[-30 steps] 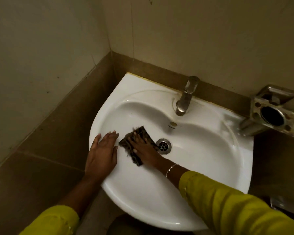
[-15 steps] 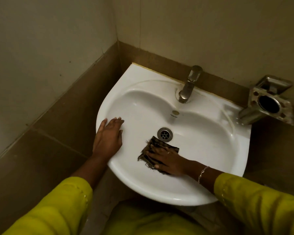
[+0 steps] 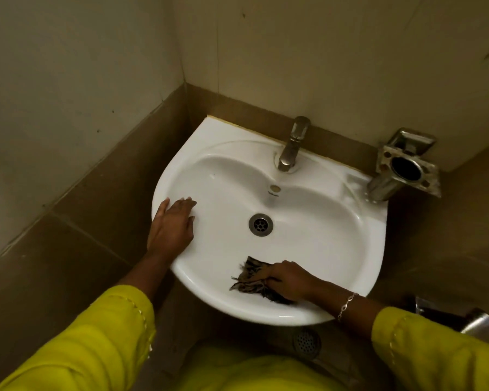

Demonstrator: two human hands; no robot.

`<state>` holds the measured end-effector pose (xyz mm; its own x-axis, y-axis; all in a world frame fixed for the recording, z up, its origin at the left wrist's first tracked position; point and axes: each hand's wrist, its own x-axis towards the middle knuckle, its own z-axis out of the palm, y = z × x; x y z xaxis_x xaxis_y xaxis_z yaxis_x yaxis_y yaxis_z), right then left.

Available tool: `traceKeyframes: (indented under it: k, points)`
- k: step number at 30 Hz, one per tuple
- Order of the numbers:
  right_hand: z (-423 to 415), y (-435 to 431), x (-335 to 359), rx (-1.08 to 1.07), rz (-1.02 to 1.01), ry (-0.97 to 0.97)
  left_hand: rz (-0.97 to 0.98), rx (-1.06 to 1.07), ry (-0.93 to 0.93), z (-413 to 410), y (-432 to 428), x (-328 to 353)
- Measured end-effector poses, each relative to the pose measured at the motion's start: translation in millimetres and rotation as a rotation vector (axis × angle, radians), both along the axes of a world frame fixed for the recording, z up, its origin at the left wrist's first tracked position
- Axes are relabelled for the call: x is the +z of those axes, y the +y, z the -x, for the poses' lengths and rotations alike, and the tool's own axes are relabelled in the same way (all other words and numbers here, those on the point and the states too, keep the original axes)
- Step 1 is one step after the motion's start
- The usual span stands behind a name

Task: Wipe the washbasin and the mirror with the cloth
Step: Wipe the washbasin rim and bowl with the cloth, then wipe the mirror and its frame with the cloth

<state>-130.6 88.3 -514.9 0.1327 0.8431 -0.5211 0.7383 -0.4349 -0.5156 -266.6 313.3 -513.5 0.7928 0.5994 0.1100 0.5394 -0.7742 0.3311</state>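
A white washbasin (image 3: 322,221) is fixed in a tiled corner, with a metal tap (image 3: 292,145) at its back and a round drain (image 3: 261,224) in the bowl. My right hand (image 3: 290,280) presses a dark patterned cloth (image 3: 254,280) against the bowl's near inner wall, close to the front rim. My left hand (image 3: 172,224) lies flat on the basin's left rim, fingers spread, holding nothing. No mirror is in view.
A metal wall holder (image 3: 404,167) with a round hole sticks out over the basin's right back corner. Brown tiles line the walls beside the basin. A floor drain (image 3: 307,342) lies below the front rim, and a shiny metal object (image 3: 474,320) sits at lower right.
My right hand has dragged the cloth from beside the drain down to the bowl's near wall by the front rim. My left hand has stayed on the left rim.
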Motion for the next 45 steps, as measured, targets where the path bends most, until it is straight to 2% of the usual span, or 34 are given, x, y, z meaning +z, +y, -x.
traceKeyframes:
  k: [3, 7, 9, 10, 15, 18, 20, 22, 26, 31, 40, 45]
  points:
    - [5, -7, 12, -0.035, 0.059, 0.135, -0.016, -0.013, 0.026, 0, -1, -1]
    - [17, -4, 12, -0.029, 0.005, -0.065, -0.018, -0.028, 0.061, 1, -2, 1]
    - [19, 1, 15, -0.105, -0.023, -0.054, -0.016, -0.034, 0.065, 1, -2, 2]
    - [17, 3, 17, -0.184, -0.018, 0.036, -0.007, -0.035, 0.068, 1, -1, 2]
    - [3, 2, 32, -0.766, -0.052, 0.813, 0.103, -0.044, -0.034, -9, -4, 14]
    - [-1, 13, 37, -1.082, -0.140, 1.310, 0.025, -0.103, -0.111, -26, -3, 32]
    - [-3, 27, 41, -1.178, -0.217, 1.513, -0.033, -0.115, -0.168, -39, -1, 47]
    - [-4, 43, 49, -1.171, -0.327, 1.634, -0.083, -0.124, -0.236, -53, 4, 65]
    - [-12, 84, 74, -1.111, -0.575, 1.605, -0.188, -0.168, -0.341, -74, 17, 112]
    - [-19, 144, 132, -0.920, -0.765, 1.761, -0.296, -0.183, -0.504, -88, 35, 175]
    - [-21, 227, 258, -0.632, -0.941, 1.745, -0.489, -0.150, -0.695, -93, 61, 303]
    - [-16, 236, 343, -0.425, -1.071, 1.716, -0.554, -0.082, -0.894, -92, 68, 379]
